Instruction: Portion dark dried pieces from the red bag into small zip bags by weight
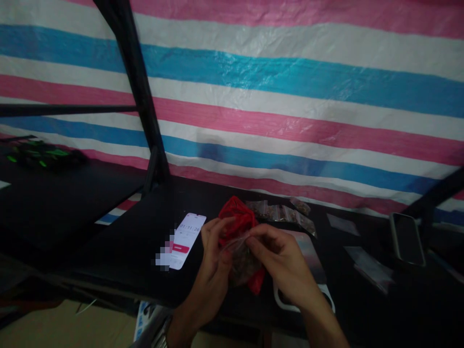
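Both my hands meet over the front of a black table (119, 251). My left hand (213, 263) and my right hand (281, 263) together pinch a small clear plastic bag (241, 261) with dark contents. A red plastic bag (237, 217) bulges up behind and under the clear one, and a red corner (256, 282) hangs below my fingers. A white phone (186, 239) lies face up just left of my left hand, showing a timer.
Several small filled clear bags (281, 212) lie in a row behind my hands. Empty clear bags (368, 263) and a dark phone (408, 239) sit to the right. A striped pink, white and blue tarp (290, 96) backs the table. Black frame posts (139, 96) rise at left.
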The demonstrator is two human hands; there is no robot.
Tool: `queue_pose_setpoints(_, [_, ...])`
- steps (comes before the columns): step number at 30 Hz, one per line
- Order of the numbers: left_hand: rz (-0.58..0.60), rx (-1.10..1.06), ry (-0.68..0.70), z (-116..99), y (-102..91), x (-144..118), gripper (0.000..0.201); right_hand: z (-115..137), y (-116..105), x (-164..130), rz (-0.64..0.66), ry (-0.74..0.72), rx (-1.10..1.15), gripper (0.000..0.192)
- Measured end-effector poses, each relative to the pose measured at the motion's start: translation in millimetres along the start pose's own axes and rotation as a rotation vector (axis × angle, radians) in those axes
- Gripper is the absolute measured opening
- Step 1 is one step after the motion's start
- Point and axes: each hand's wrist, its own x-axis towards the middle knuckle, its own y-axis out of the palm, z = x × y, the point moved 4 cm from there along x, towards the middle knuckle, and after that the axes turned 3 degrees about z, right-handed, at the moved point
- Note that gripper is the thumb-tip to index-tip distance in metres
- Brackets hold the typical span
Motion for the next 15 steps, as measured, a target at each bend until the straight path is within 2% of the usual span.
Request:
queue_pose_setpoints(2, [-0.027,-0.007,0.014,1.8,1.1,1.6,0.044,4.2,-14.5,-5.1,-0.115,-0.032,-0.025,0.029])
queue_pose_setpoints(4, [-0.011,-0.008,-0.002,3.1,5.1,1.9,0.035,10.8,-24.9,-10.5,-0.174,-0.072,-0.064,0.030])
queue_pose_setpoints(9, [0.130,0.038,-0.022,-2.0,26.2,-5.0,0.030,20.0,-38.1,-16.9,-0.186,-0.079,-0.083,0.024])
queue_pose_setpoints(11, [0.070,0.082,0.009,-7.6,30.2,-8.7,0.035,16.9,-53.3,-16.8,-0.254,-0.074,-0.087,0.026])
queue_pose_setpoints(15, [-0.117,0.245,0.119,-22.5,36.6,-21.1,0.037,-7.4,-104.5,-17.7,-0.436,0.007,-0.119,0.034])
